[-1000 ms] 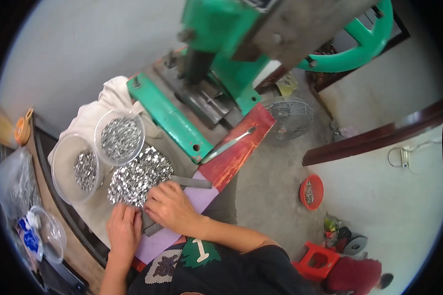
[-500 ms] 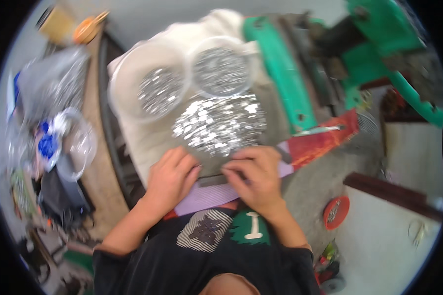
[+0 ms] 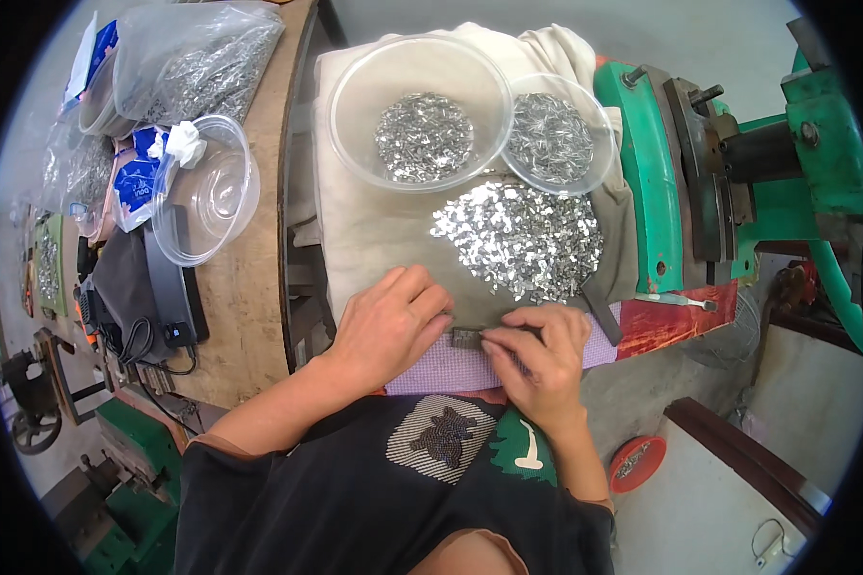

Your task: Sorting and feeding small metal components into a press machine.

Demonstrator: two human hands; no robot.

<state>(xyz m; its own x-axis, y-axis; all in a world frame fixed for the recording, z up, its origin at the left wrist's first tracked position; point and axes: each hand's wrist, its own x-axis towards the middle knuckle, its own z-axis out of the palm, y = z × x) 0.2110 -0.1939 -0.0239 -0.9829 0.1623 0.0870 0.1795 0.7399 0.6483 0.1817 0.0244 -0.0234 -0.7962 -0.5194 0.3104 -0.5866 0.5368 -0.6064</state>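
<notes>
While the right hand [image 3: 547, 364] has its grip clamped on one end of a dark ridged strip [image 3: 467, 338] near the centre of the frame, the left hand [image 3: 384, 324] is just beside the other end; whether its grip holds anything, I cannot tell. Above lies a heap of silvery metal pieces [image 3: 525, 240], touching a small clear tub [image 3: 602, 144].

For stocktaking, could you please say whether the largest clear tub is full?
Partly full: the largest clear tub holds small metal pieces well below its rim.
</notes>
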